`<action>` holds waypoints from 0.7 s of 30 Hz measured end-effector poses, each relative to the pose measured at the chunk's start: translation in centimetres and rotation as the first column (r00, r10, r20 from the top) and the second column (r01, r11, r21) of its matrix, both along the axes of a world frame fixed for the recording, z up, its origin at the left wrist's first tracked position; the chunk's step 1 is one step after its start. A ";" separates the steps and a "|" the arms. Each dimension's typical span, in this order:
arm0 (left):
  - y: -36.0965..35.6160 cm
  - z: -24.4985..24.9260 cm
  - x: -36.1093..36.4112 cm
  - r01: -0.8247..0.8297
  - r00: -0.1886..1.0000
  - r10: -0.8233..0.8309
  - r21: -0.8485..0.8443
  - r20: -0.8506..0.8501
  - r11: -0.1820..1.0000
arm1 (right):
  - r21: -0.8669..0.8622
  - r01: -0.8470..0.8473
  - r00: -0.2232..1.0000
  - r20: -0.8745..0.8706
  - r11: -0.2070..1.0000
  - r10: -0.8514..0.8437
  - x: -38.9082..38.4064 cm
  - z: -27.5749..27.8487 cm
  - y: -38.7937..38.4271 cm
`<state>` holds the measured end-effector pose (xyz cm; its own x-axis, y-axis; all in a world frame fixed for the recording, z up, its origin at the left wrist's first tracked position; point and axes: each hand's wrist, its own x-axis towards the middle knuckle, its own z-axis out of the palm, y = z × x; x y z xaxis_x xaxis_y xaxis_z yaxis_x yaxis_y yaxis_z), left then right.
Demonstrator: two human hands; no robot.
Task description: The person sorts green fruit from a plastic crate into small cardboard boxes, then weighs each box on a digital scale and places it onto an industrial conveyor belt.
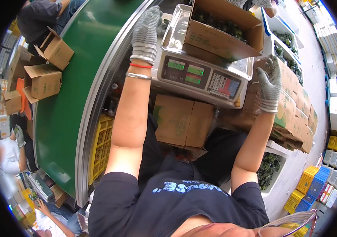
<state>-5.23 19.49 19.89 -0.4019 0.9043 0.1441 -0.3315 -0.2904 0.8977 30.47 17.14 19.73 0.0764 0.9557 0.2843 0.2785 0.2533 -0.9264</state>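
My left hand point(146, 36), in a grey-white striped glove, reaches along the left side of a digital scale point(184, 73), its fingers stretched out by the conveyor edge. On the scale's metal pan point(175, 39) stands an open cardboard box point(220, 41) with dark green leafy produce point(216, 23) inside. The scale's green digits are lit. To the right of the scale, my right hand point(270, 85), gloved alike, has its fingers spread and nothing in them. It overlaps a stack of flattened cardboard point(295, 106) in this view.
A green conveyor belt point(64, 118) runs along the left, with open boxes point(44, 81) at its far side and people beyond. White foam boxes point(291, 39) of greens stand at the upper right. Below the scale is a closed carton point(182, 122); a yellow crate point(100, 144) sits beside the belt.
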 end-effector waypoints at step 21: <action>-0.8 0.3 0.6 0.029 0.251 0.408 0.428 -0.878 0.903 | -0.038 -0.055 0.960 0.274 0.998 0.064 3.0 3.6 -9.4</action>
<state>-4.59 18.67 20.18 0.0645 0.6335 0.7710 0.7771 -0.5166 0.3595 33.48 7.78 23.32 -0.0580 0.9644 0.2579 0.5090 0.2508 -0.8234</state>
